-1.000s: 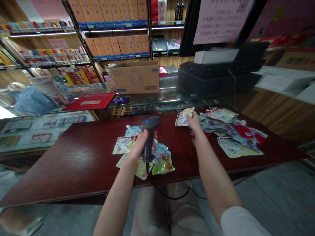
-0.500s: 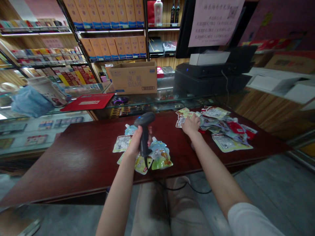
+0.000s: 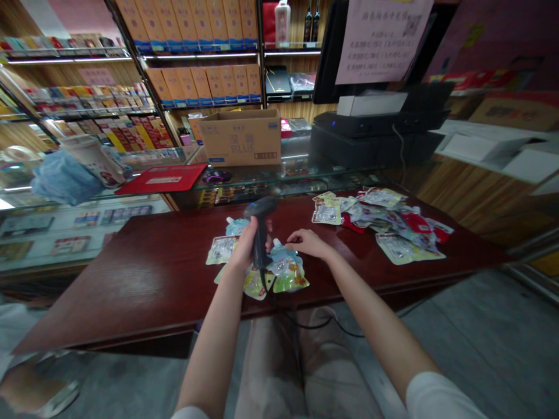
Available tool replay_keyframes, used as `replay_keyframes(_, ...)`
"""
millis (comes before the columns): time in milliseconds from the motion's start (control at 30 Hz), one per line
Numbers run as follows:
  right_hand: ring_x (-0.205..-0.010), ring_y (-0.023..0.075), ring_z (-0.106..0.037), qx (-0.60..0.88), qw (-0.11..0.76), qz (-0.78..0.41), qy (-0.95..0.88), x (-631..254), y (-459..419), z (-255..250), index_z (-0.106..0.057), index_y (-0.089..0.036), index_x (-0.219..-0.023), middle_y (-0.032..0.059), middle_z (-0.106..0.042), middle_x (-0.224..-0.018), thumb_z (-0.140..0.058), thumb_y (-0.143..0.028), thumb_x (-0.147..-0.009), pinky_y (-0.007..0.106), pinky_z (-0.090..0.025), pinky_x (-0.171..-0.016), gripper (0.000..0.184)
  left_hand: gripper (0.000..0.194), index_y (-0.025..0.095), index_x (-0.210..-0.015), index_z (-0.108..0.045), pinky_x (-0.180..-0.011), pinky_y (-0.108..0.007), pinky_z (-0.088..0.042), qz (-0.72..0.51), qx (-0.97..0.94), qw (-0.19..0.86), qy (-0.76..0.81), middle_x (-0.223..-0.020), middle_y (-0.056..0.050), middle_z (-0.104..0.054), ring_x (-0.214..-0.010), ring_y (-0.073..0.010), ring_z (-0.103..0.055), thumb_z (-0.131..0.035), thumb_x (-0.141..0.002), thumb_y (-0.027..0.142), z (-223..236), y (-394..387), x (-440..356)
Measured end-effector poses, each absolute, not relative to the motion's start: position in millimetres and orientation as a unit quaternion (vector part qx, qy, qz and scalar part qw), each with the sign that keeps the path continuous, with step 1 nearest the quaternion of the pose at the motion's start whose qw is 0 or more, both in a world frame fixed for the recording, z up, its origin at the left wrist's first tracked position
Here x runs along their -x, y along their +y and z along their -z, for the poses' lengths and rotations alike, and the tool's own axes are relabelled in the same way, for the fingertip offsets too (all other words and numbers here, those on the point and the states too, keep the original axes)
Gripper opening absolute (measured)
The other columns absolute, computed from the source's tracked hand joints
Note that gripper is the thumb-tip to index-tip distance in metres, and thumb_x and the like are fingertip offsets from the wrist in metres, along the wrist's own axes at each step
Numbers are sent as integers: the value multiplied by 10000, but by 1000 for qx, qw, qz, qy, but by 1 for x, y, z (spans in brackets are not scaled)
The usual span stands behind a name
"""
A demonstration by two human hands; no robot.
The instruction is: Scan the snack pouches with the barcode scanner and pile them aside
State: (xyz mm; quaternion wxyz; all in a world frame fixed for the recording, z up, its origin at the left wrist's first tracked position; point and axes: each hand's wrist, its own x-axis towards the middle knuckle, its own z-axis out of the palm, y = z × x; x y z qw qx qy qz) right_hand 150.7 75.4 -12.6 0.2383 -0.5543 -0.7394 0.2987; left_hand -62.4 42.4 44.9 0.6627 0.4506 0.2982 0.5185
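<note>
My left hand is wrapped round the handle of a black barcode scanner, held upright above a group of snack and jelly pouches. Its cable runs down over the table's front edge. My right hand is at the upper right edge of a blue and green spouted pouch. Its thumb and forefinger are slightly apart; whether they touch the pouch I cannot tell. A pale packet with a printed label and a blue spouted pouch lie left of the scanner, partly hidden by my left hand.
A larger heap of packets lies on the right of the dark red table. Behind stand a glass counter with a cardboard box, a red folder and a black till unit. Another person's foot shows lower left.
My right hand has moved left, from the packet heap to the spouted pouch near the scanner. A yellow-edged packet stays at the heap. My left hand keeps hold of the scanner.
</note>
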Motion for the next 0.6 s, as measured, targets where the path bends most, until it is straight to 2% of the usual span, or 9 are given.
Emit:
replay_keyframes(167, -1056, 293, -666, 585, 214, -253, -740, -147, 64, 4, -812, -292, -913, 45, -776, -1058, -786, -475, -764, 443, -448, -959, 237, 731, 156, -987, -619, -384, -226, -376, -512, -451, 662, 310, -577, 21, -571, -400, -96, -483, -689, -672, 812, -46, 28, 77)
replay_keyframes(333, -1164, 333, -600, 598, 214, -235, -736, -144, 56, 3, -818, -306, -906, 56, -742, -1135, -767, -459, -797, 496, -390, -1008, 195, 731, 178, -1008, -604, -388, -228, -371, -507, -447, 665, 319, -508, 46, -511, -390, -106, -473, -604, -717, 848, -33, 3, 94)
replay_keyframes(467, -1166, 339, -583, 587, 218, -238, -743, -145, 55, 4, -814, -304, -915, 61, -731, -1138, -730, -444, -835, 523, -363, -1017, 182, 647, 183, -976, -610, -372, -222, -362, -541, -407, 664, 316, -642, 21, -589, -400, -73, -456, -632, -752, 790, -24, -4, 94)
replay_keyframes(600, -1155, 327, -585, 579, 230, -239, -745, -147, 55, 6, -805, -295, -901, 54, -735, -1117, -744, -383, -820, 534, -346, -1029, 135, 681, 166, -958, -604, -374, -207, -386, -553, -381, 677, 301, -749, 24, -609, -417, -47, -455, -714, -680, 778, -17, -2, 90)
